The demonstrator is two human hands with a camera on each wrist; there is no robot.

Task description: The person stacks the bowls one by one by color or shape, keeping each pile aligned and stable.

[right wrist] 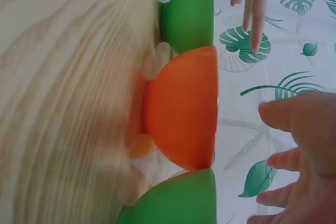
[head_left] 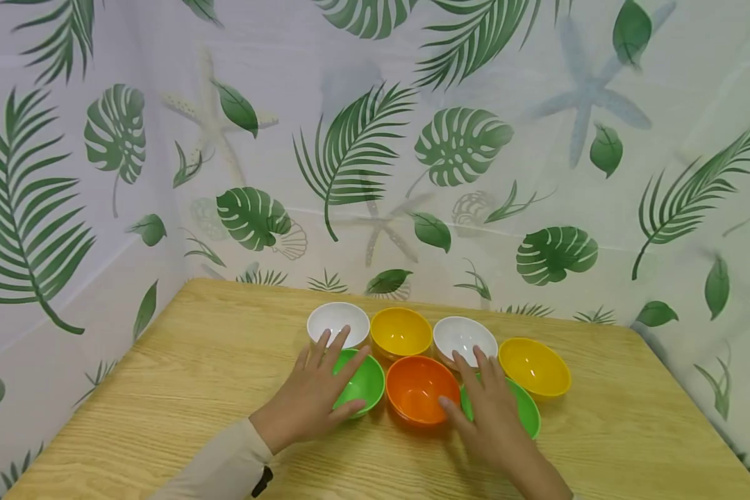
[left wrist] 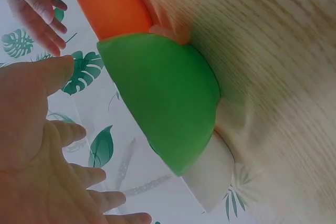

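Note:
My left hand (head_left: 309, 396) is spread above the left green bowl (head_left: 370, 385), fingers fairly straight and holding nothing. Over the right green bowl (head_left: 528, 413) hovers my right hand (head_left: 490, 420), also with its fingers extended; its thumb overlaps the edge of the orange bowl (head_left: 419, 396) in the head view. These three bowls stand upright side by side in the front row. From the side, the left wrist view has the left hand (left wrist: 42, 150) above the rim of the green bowl (left wrist: 157, 93). In the right wrist view, the right hand (right wrist: 304, 156) is likewise higher than the bowl rims.
Behind the front row, a white bowl (head_left: 337, 318), a yellow bowl (head_left: 401, 333), a second white bowl (head_left: 464, 337) and another yellow bowl (head_left: 537, 368) stand close together. All rest on a wood-grain table (head_left: 225, 347). A leaf-patterned cloth (head_left: 375, 250) hangs behind it.

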